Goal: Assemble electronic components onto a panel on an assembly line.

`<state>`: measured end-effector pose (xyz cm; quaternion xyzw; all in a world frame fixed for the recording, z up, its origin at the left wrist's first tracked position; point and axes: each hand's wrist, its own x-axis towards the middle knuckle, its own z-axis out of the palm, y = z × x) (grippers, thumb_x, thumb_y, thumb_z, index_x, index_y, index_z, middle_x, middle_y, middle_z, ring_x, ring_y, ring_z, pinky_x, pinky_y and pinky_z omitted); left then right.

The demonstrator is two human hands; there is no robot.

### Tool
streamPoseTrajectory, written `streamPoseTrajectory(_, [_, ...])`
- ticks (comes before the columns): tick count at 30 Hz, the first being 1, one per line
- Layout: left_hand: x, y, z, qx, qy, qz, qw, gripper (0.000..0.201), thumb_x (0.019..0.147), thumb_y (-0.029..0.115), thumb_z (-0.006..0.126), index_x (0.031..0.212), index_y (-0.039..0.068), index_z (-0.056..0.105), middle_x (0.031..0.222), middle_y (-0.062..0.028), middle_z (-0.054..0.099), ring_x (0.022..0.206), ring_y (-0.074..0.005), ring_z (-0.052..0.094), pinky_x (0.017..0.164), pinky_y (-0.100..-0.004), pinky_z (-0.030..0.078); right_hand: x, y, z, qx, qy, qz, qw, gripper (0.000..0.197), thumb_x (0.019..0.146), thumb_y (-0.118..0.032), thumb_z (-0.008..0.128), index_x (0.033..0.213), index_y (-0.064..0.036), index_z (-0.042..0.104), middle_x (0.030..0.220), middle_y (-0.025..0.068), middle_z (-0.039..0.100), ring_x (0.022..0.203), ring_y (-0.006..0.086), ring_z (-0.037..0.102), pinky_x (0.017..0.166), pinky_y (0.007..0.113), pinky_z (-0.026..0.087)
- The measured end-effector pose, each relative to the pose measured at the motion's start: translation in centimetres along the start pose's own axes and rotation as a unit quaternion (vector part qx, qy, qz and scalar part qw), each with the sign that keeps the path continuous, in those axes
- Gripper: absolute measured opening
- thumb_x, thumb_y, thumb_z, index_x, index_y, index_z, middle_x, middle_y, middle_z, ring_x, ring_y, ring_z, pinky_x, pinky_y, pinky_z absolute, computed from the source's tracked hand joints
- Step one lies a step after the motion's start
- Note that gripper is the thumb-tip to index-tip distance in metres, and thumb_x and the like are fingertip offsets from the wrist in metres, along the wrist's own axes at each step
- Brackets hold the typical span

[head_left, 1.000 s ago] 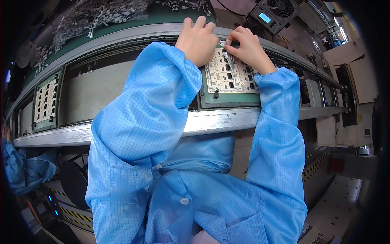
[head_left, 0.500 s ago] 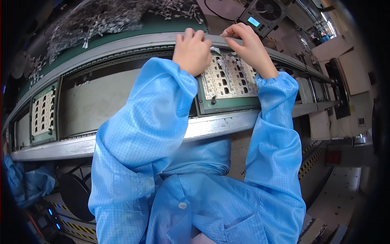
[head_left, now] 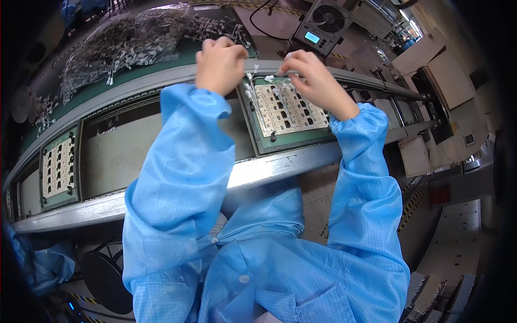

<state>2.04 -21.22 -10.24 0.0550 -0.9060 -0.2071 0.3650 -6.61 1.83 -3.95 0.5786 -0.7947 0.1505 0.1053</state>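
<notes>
A cream circuit board with rows of black parts sits in a green carrier frame on the rail line. Thin white cables with small plugs lie over its left and far sides. My left hand is over the far rail, left of the board, its fingers curled inward and their tips mostly hidden. Above the board's far edge, my right hand has thumb and forefinger drawn close together, near a white connector. Whatever either hand grips is too small or hidden to make out.
A second board in a carrier rests farther left between the metal rails. Beyond the rail, a clear plastic bag and loose cables cover a green surface. A fan-fronted box with a lit display stands at the far right.
My left hand has shifted left, away from the board, uncovering its left side and the cables there. The right hand has come lower and nearer the board's far edge. The whole view has shifted slightly.
</notes>
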Motion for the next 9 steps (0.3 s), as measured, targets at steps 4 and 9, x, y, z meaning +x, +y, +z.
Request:
streamPoseTrajectory(4, [-1.5, -3.1, -4.0, -0.003, 0.001, 0.028, 1.0, 0.014, 0.086, 0.017, 0.067, 0.094, 0.019, 0.078, 0.11, -0.0041, 0.067, 0.109, -0.0339, 0.056, 0.092, -0.0466, 0.048, -0.7, -2.2, 1.7, -0.048, -0.009, -0.045, 0.998, 0.035, 0.084, 0.004, 0.059, 0.112, -0.0118, 0.072, 0.125, 0.0127, 0.06, 0.121, 0.0344, 0.055, 0.103, 0.046, 0.045])
streamPoseTrajectory(9, [-5.2, -5.5, -7.3, 0.047, -0.063, 0.038, 0.996, 0.017, 0.081, 0.013, 0.072, 0.097, 0.018, 0.077, 0.113, -0.0047, 0.065, 0.113, -0.0334, 0.054, 0.096, -0.0501, 0.046, -1.4, -5.0, 3.6, -0.154, -0.039, -0.145, 0.977, 0.039, 0.081, -0.012, 0.073, 0.119, -0.0224, 0.074, 0.14, 0.0154, 0.057, 0.136, 0.0347, 0.048, 0.115, 0.052, 0.036])
